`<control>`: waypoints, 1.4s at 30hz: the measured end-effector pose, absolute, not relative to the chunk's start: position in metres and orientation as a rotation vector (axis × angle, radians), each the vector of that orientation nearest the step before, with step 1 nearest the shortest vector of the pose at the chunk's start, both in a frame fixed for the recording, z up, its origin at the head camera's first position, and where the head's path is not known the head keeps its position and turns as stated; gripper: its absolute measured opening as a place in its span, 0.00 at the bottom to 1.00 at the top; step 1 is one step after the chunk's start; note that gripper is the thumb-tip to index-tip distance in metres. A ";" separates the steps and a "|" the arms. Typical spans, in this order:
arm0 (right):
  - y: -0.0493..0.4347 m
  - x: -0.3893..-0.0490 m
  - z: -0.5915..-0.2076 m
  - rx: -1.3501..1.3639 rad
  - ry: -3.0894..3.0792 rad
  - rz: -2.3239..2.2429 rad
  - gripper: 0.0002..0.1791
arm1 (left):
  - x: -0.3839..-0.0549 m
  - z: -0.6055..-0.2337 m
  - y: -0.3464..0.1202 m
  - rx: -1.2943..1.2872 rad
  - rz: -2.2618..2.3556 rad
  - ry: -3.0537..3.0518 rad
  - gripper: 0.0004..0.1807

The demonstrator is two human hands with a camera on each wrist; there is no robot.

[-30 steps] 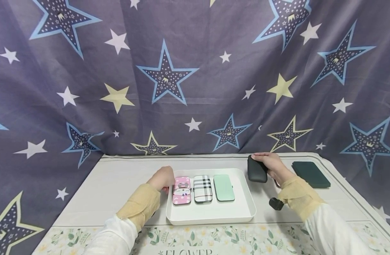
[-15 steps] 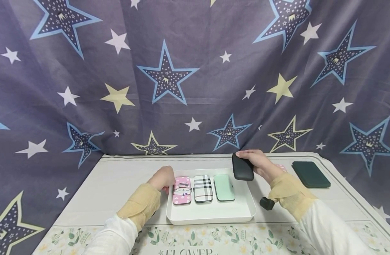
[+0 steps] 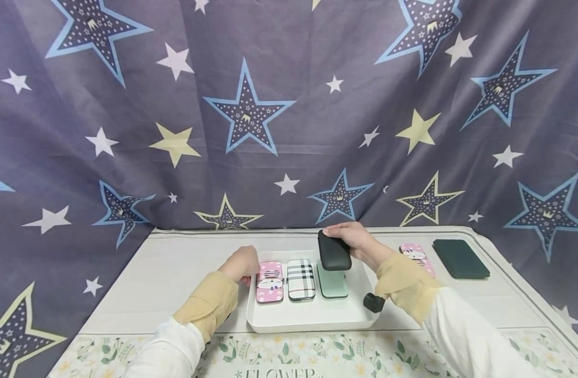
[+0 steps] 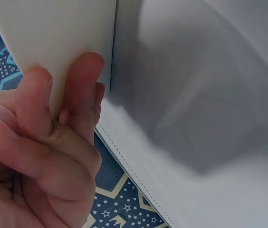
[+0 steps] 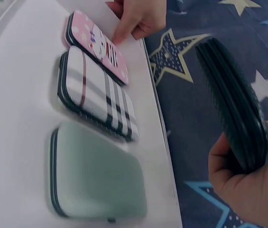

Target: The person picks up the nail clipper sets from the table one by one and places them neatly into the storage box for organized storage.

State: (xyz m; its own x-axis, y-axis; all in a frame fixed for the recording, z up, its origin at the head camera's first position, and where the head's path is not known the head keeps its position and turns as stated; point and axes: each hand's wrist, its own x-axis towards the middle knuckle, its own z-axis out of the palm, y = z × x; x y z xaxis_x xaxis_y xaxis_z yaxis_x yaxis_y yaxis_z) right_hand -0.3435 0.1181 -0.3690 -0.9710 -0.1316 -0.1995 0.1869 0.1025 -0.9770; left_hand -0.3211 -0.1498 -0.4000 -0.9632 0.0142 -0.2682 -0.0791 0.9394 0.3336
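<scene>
A black zip-up case (image 3: 335, 251), thick and rounded, is held by one end in my right hand (image 3: 357, 242). Seen from above, it overlaps the back of a mint green case (image 3: 333, 286) in the white tray (image 3: 312, 320). The right wrist view shows the black case (image 5: 231, 104) edge-on, thumb and fingers gripping its end. Left of the green one lie a plaid case (image 3: 301, 280) and a pink cartoon case (image 3: 269, 283), side by side. My left hand (image 3: 241, 263) pinches the tray's left wall, its fingers (image 4: 84, 80) against the outside.
On the table right of the tray lie another pink cartoon case (image 3: 417, 257), partly behind my right forearm, and a dark green flat case (image 3: 460, 258). A star-print curtain (image 3: 289, 131) hangs behind the table's back edge. A floral mat strip (image 3: 289, 349) runs along the front.
My right hand has carried the black case leftward, from beside the tray to over the green case. The pink case on the right has come into view. The left hand stays put.
</scene>
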 end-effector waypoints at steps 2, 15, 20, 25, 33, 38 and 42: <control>0.110 -0.344 -0.371 0.049 2.139 -1.960 0.22 | -0.322 -0.401 -0.150 -0.047 0.497 2.826 0.11; 0.064 -0.343 -0.379 -0.011 2.134 -1.971 0.18 | -0.321 -0.401 -0.150 -0.056 0.494 2.826 0.10; 0.049 -0.345 -0.383 -0.006 2.109 -2.001 0.17 | -0.322 -0.401 -0.150 -0.041 0.476 2.832 0.09; 0.034 -0.344 -0.387 -0.008 2.100 -2.021 0.16 | -0.324 -0.401 -0.150 -0.037 0.480 2.822 0.09; 0.016 -0.337 -0.389 0.001 2.085 -1.972 0.15 | -0.323 -0.393 -0.152 -0.009 0.528 2.729 0.10; 0.008 -0.334 -0.391 -0.006 2.093 -1.953 0.14 | -0.318 -0.381 -0.157 -0.009 0.616 2.577 0.10; 0.004 -0.334 -0.395 -0.012 2.112 -1.936 0.13 | -0.315 -0.372 -0.160 -0.027 0.710 2.491 0.08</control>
State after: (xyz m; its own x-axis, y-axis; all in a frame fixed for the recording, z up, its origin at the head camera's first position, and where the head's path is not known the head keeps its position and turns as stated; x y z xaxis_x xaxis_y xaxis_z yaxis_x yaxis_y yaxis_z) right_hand -0.3339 0.0043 -0.3946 -0.9621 -0.1905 -0.1954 0.1781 0.1039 -0.9785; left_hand -0.3146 -0.1602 -0.3716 -0.8518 0.1252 -0.5086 -0.1618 0.8607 0.4827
